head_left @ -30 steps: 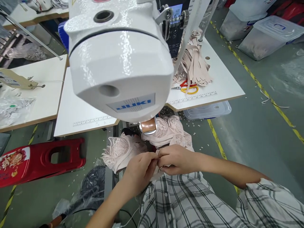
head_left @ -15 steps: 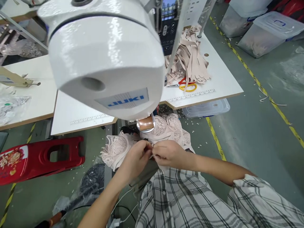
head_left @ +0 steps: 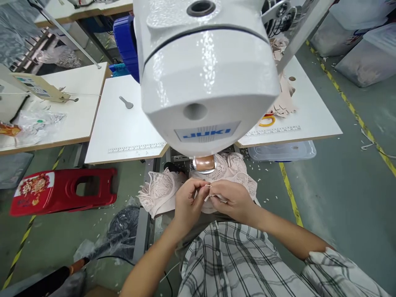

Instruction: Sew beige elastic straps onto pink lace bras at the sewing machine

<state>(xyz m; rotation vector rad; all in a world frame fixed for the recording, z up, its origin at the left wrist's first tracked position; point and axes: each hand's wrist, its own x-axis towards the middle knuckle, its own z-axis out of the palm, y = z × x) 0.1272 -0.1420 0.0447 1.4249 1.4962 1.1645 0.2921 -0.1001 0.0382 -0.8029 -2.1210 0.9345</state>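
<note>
A pale pink lace bra point(head_left: 161, 189) hangs over my lap, below the head of a white sewing machine point(head_left: 210, 82). My left hand point(head_left: 191, 200) pinches the bra's edge between thumb and fingertips. Close beside it, my right hand point(head_left: 233, 200) grips the same fabric, and a narrow pale strip of it shows between the two hands. The fingertips nearly meet. A shiny copper-coloured part point(head_left: 206, 163) of the machine sits just above the hands, with lace cups on both sides of it.
White table sections point(head_left: 123, 123) flank the machine. Scissors with a yellow handle point(head_left: 267, 120) lie right, beside pale fabric strips point(head_left: 286, 99). A red stool point(head_left: 68, 192) stands at left. A clear plastic lid point(head_left: 283, 151) is under the right table; storage boxes point(head_left: 368, 55) stand beyond.
The camera view has swung left, so the machine appears further right. My hands stay together on the bra, and the pale strip between them shows more.
</note>
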